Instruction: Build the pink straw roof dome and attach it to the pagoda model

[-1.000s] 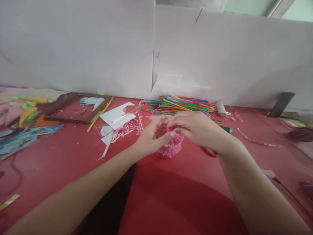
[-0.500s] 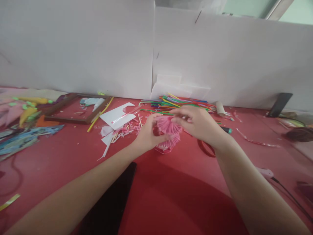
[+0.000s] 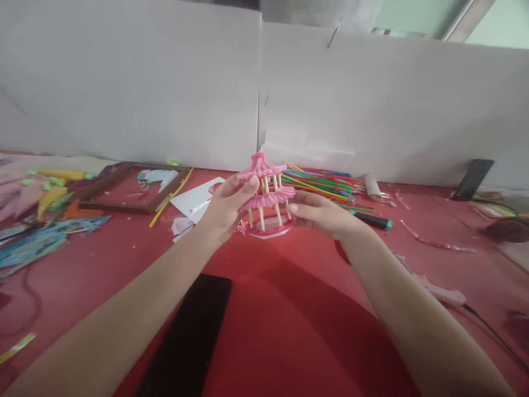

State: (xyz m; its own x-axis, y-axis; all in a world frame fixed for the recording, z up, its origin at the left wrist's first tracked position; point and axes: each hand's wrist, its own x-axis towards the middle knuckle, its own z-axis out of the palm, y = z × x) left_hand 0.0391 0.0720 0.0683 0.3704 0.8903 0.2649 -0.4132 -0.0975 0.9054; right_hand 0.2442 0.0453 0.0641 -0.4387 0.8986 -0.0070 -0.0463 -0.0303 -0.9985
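A small pink pagoda model (image 3: 276,197) stands upright between my hands, with two fluted pink roof tiers, pale stick pillars and a white-edged base. My left hand (image 3: 231,201) is closed on its left side, the thumb pressed by the upper roof. On the right, my right hand (image 3: 318,212) grips the model low, thumb and fingers at the pillars under the lower roof. Some fingertips are hidden behind the model. Behind it lies a bundle of coloured pipe cleaners (image 3: 326,184).
On the red table (image 3: 273,331) a black phone-like slab (image 3: 190,331) lies in front. White paper (image 3: 190,201) and a brown frame (image 3: 119,207) are to the left. At right are a cardboard tube (image 3: 372,186), a dark-handled tool (image 3: 374,220) and a pink corded tool (image 3: 444,292).
The pagoda model has been tipped from roof-toward-me to upright, so its pillars and base show. My left hand moved left and up its side; my right hand dropped from the roof to the lower right.
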